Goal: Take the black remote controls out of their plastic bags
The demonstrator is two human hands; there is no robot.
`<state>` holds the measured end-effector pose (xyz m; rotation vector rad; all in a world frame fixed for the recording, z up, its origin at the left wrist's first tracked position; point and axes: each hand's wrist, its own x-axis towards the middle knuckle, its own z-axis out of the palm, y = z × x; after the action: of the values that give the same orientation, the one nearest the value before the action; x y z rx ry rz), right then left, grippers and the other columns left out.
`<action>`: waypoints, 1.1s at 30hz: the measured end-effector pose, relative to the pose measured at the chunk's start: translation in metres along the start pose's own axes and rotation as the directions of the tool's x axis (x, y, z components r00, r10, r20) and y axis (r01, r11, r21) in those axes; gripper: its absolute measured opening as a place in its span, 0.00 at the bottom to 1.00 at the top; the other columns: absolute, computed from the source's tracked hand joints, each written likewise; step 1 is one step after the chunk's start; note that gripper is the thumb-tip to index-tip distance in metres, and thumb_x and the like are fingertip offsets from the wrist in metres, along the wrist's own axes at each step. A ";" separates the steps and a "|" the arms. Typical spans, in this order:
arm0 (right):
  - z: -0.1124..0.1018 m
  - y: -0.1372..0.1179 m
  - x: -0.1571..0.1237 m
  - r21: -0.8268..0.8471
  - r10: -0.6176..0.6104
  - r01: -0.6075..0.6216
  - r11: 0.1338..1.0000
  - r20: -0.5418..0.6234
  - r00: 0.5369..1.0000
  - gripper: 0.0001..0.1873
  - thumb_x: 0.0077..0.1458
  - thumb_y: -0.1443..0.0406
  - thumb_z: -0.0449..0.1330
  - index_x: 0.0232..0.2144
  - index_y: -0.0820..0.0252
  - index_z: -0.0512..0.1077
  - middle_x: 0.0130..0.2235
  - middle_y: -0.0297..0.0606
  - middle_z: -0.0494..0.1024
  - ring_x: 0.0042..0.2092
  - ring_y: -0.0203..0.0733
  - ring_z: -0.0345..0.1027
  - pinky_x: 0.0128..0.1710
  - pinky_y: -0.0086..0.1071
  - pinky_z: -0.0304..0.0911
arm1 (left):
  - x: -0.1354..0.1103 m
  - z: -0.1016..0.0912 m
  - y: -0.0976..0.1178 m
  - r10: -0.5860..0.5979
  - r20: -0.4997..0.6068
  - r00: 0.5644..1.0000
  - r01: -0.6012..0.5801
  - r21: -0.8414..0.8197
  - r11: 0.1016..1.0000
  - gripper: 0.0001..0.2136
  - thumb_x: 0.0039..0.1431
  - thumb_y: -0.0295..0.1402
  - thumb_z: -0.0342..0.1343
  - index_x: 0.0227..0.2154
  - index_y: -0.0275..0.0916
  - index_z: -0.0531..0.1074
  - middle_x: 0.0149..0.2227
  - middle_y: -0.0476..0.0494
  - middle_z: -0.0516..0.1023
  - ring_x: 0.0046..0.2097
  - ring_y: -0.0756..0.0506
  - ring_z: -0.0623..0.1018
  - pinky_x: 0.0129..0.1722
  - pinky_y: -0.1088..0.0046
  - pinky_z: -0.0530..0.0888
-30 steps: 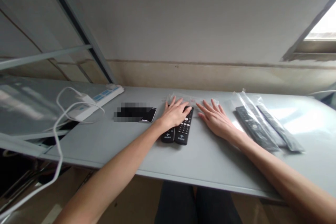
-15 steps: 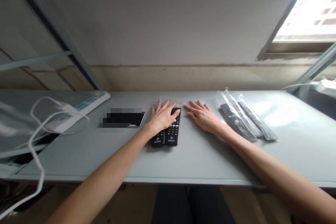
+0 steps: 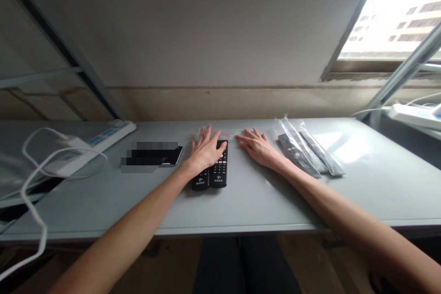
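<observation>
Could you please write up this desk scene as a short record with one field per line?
Left hand: the left hand, fingers spread, lies over the upper part of two black remotes
Right hand: the right hand, fingers spread, at the desk, holding nothing visible
Remotes: side by side, lower ends showing
Between fingertips: clear plastic with red print
Right of right hand: bagged remotes, at least two
Left of left hand: phone, partly pixelated
Far left: white power strip and white cable
Upper right: window
</observation>
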<state>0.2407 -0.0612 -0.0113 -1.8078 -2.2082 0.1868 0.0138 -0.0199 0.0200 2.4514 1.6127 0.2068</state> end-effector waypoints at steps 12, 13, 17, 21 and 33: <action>-0.057 0.007 -0.043 -0.263 0.138 -0.247 0.933 -0.371 0.918 0.30 0.71 0.57 0.52 0.71 0.57 0.61 0.58 0.58 0.75 0.55 0.63 0.73 0.52 0.52 0.68 | 0.000 0.004 -0.003 0.042 -0.025 0.999 -0.042 -0.012 0.999 0.32 0.75 0.52 0.40 0.76 0.44 0.56 0.80 0.35 0.38 0.80 0.28 0.37 0.72 0.29 0.44; -0.061 0.011 -0.055 -0.302 0.164 -0.291 0.908 -0.382 0.909 0.30 0.71 0.56 0.51 0.70 0.59 0.62 0.56 0.59 0.76 0.51 0.63 0.74 0.49 0.51 0.68 | 0.000 0.004 -0.003 0.048 -0.029 0.998 -0.048 -0.017 0.999 0.32 0.75 0.52 0.40 0.76 0.44 0.55 0.80 0.35 0.38 0.80 0.28 0.36 0.72 0.29 0.43; -0.060 0.029 -0.095 -0.450 0.253 -0.391 0.803 -0.336 0.907 0.30 0.72 0.53 0.49 0.67 0.64 0.65 0.49 0.61 0.77 0.46 0.63 0.74 0.46 0.53 0.66 | 0.000 0.005 -0.004 0.074 -0.047 0.996 -0.077 -0.061 0.995 0.32 0.75 0.51 0.41 0.75 0.44 0.57 0.80 0.35 0.40 0.79 0.28 0.36 0.71 0.27 0.42; -0.052 0.040 -0.107 -0.538 0.283 -0.374 0.756 -0.247 0.927 0.31 0.72 0.51 0.48 0.66 0.66 0.66 0.50 0.62 0.77 0.46 0.64 0.75 0.47 0.51 0.64 | 0.001 0.006 -0.004 0.095 -0.073 0.993 -0.103 -0.127 0.987 0.33 0.74 0.57 0.40 0.74 0.46 0.59 0.80 0.35 0.42 0.80 0.28 0.37 0.71 0.26 0.40; -0.057 0.037 -0.090 -0.533 0.291 -0.312 0.787 -0.126 0.948 0.28 0.69 0.56 0.51 0.64 0.66 0.67 0.50 0.59 0.77 0.49 0.60 0.75 0.51 0.48 0.62 | -0.005 0.001 0.001 0.178 0.018 0.984 -0.175 -0.088 0.981 0.38 0.73 0.61 0.38 0.77 0.44 0.54 0.80 0.36 0.37 0.80 0.33 0.31 0.72 0.31 0.34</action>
<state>0.3077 -0.1453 0.0210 -2.4363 -2.0609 -0.4706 0.0124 -0.0251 0.0195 2.5196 1.3465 0.2649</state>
